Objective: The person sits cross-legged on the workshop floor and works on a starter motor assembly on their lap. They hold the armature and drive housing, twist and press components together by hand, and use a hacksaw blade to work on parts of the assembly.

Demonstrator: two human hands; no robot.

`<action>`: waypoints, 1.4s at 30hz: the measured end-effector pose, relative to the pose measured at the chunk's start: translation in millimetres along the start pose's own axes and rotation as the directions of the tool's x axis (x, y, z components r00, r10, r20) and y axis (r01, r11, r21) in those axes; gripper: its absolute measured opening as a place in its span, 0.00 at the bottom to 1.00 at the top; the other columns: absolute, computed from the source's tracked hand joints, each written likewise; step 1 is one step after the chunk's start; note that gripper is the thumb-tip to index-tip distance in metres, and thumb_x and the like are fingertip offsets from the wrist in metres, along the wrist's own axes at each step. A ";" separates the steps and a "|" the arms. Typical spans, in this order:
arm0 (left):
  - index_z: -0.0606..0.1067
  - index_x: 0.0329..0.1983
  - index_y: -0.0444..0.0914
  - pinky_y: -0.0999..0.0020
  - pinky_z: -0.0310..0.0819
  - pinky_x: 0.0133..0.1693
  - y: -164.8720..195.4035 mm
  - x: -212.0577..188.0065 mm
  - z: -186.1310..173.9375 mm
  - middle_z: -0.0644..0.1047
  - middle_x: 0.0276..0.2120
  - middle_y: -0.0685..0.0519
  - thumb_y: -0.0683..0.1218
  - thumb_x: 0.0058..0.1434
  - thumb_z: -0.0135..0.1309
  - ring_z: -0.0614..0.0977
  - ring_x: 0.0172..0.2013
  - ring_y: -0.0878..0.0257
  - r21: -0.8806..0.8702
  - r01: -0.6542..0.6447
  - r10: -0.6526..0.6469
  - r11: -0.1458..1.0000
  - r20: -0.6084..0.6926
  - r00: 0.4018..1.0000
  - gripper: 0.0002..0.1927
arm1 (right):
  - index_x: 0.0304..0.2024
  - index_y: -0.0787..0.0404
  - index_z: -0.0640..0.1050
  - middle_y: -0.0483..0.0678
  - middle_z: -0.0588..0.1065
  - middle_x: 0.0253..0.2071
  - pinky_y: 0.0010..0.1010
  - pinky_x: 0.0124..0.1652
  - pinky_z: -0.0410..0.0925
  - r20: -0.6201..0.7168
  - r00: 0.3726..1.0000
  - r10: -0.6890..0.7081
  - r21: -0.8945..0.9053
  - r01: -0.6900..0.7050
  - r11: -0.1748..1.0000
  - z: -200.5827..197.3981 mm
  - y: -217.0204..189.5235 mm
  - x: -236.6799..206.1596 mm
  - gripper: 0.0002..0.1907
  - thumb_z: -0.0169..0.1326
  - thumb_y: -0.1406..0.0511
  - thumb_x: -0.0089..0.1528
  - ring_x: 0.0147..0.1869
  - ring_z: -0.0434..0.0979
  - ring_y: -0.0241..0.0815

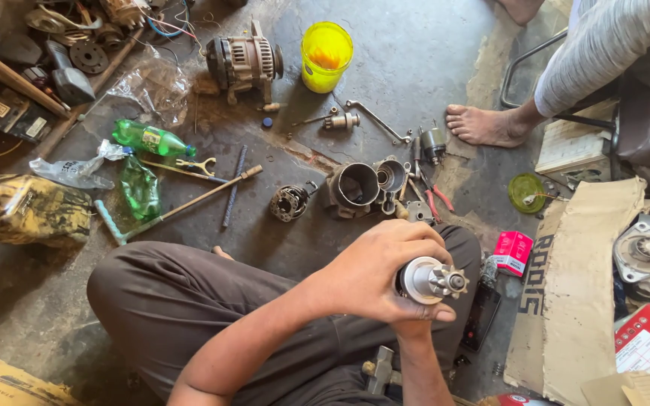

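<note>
Inspection from my seat on the floor [385, 68], left to right.

Far left: a yellow can [28, 210], a green bottle [148, 139] and a long rod [189, 201] lie well clear of my work. Centre: an alternator [244, 62] and a yellow tub [326, 54] stand further off; a round housing [355, 186] sits just ahead of my knee, with red pliers [436, 201] beside it.

In hand: my left hand [374, 274] is closed around the body of the pinion drive [432, 280], toothed end pointing right and exposed. My right hand [415, 325] comes up from beneath and supports it from below; its fingers are hidden (I cannot tell whether they are open or closed). The drive is held above my lap, touching nothing else.

Assessment: I judge the grip sound provided the fingers stay on the sleeve and off the teeth, so the gear can turn freely. Keep the part over the lap, not over the loose parts ahead. Grit on the palms could foul the teeth.

Right: a red box [513, 252], cardboard [577, 293] and another person's bare foot [483, 126], well apart.
</note>
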State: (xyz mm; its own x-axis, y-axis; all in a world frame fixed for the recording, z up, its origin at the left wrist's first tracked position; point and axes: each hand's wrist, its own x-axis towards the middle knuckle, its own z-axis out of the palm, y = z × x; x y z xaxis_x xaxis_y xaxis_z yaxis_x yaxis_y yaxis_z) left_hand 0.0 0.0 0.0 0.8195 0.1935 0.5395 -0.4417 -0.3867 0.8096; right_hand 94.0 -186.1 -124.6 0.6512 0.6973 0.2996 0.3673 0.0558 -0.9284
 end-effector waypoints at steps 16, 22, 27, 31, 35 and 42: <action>0.81 0.41 0.43 0.60 0.73 0.49 35.5 -71.6 63.3 0.82 0.40 0.55 0.54 0.49 0.66 0.81 0.44 0.54 -0.007 0.233 -0.233 0.972 -0.076 0.969 0.18 | 0.62 0.59 0.67 0.49 0.69 0.63 0.42 0.64 0.67 0.119 0.979 0.166 0.474 -0.203 0.857 -5.9 8.6 -84.8 0.22 0.50 0.55 0.71 0.68 0.70 0.44; 0.80 0.42 0.43 0.59 0.73 0.52 48.6 -88.0 90.4 0.82 0.43 0.56 0.52 0.49 0.65 0.80 0.47 0.53 0.000 0.188 -0.187 0.982 -0.097 0.978 0.18 | 0.63 0.57 0.66 0.47 0.67 0.64 0.45 0.66 0.63 0.154 0.977 0.150 0.558 -0.211 0.803 -28.3 25.4 -119.6 0.23 0.51 0.54 0.70 0.70 0.67 0.44; 0.80 0.42 0.43 0.59 0.74 0.50 38.9 -82.9 94.0 0.82 0.42 0.56 0.55 0.49 0.66 0.81 0.46 0.54 0.021 0.193 -0.191 0.981 -0.082 0.978 0.19 | 0.62 0.57 0.67 0.46 0.67 0.63 0.46 0.66 0.62 0.112 0.978 0.178 0.658 -0.207 0.724 -30.4 40.4 -118.6 0.24 0.52 0.52 0.71 0.70 0.66 0.44; 0.80 0.41 0.42 0.60 0.75 0.47 53.1 -119.7 101.2 0.81 0.38 0.55 0.62 0.45 0.69 0.81 0.42 0.54 0.013 0.228 -0.226 0.973 -0.088 0.970 0.26 | 0.64 0.59 0.67 0.47 0.68 0.63 0.42 0.67 0.62 0.099 0.982 0.163 0.788 -0.177 0.590 -15.6 34.0 -153.2 0.30 0.50 0.45 0.70 0.69 0.67 0.42; 0.81 0.41 0.43 0.62 0.75 0.46 56.0 -144.7 101.7 0.80 0.36 0.53 0.65 0.44 0.70 0.81 0.41 0.55 0.004 0.277 -0.275 0.961 -0.119 0.954 0.29 | 0.64 0.59 0.66 0.46 0.69 0.61 0.39 0.65 0.64 0.042 0.978 0.204 0.529 -0.195 0.826 -7.0 42.9 -183.2 0.30 0.47 0.45 0.71 0.67 0.68 0.40; 0.79 0.37 0.45 0.56 0.72 0.58 55.1 -149.8 89.6 0.82 0.36 0.57 0.55 0.45 0.68 0.82 0.50 0.55 -0.077 0.080 -0.086 0.994 -0.079 0.993 0.18 | 0.63 0.61 0.65 0.48 0.69 0.61 0.38 0.63 0.65 0.074 0.965 0.253 0.538 -0.252 0.804 -31.1 78.0 -189.3 0.27 0.53 0.52 0.70 0.65 0.69 0.41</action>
State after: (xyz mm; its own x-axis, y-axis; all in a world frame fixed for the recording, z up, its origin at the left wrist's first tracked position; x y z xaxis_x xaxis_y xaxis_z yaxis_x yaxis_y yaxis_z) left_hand -114.4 -131.1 -56.9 0.8234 0.2964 0.4840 -0.4013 -0.2989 0.8658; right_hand 20.1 -335.9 -247.0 0.6723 0.7393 0.0378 -0.2261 0.2536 -0.9405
